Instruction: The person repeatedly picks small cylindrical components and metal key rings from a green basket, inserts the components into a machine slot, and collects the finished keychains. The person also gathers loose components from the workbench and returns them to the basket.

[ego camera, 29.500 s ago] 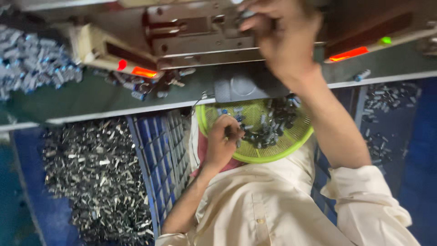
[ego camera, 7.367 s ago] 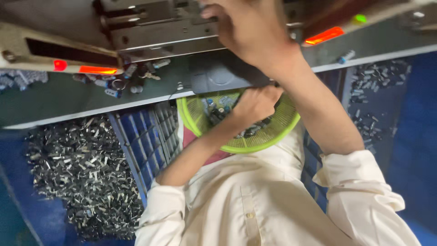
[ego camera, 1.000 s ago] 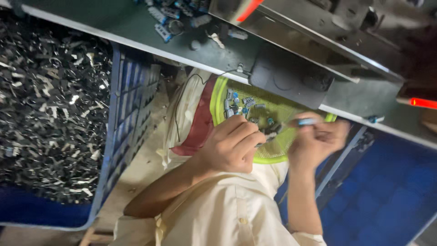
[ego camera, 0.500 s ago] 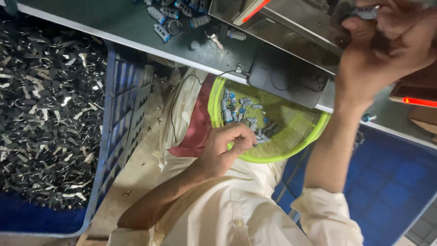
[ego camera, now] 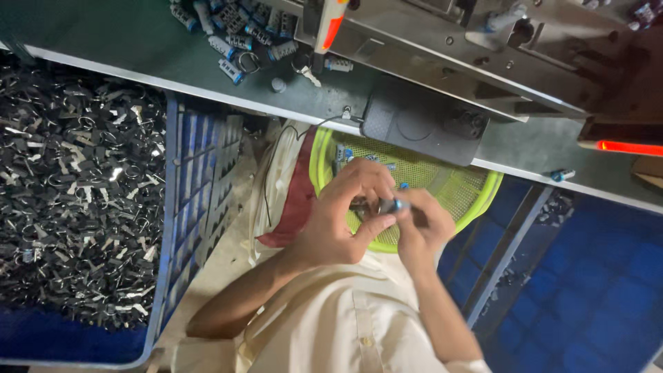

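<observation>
Our left hand [ego camera: 345, 221] and right hand [ego camera: 425, 224] meet over our lap, fingers pinched together on one small blue-tipped cylindrical part [ego camera: 390, 205], each hand gripping an end of it. They work just above the yellow-green mesh basket [ego camera: 476, 197], which rests on our lap and holds only a thin scatter of similar parts, so we judge most of that batch already handled, with this piece in hand and a few left. On the grey counter [ego camera: 138, 55] beyond, a cluster of the same blue-capped parts [ego camera: 235, 34] lies loose near a metal machine [ego camera: 442, 48] with a red-lit indicator [ego camera: 628, 147]. At our left a blue crate [ego camera: 197, 179] is heaped with dark metal clips [ego camera: 76, 186]. The floor to the right looks blue and dim.
</observation>
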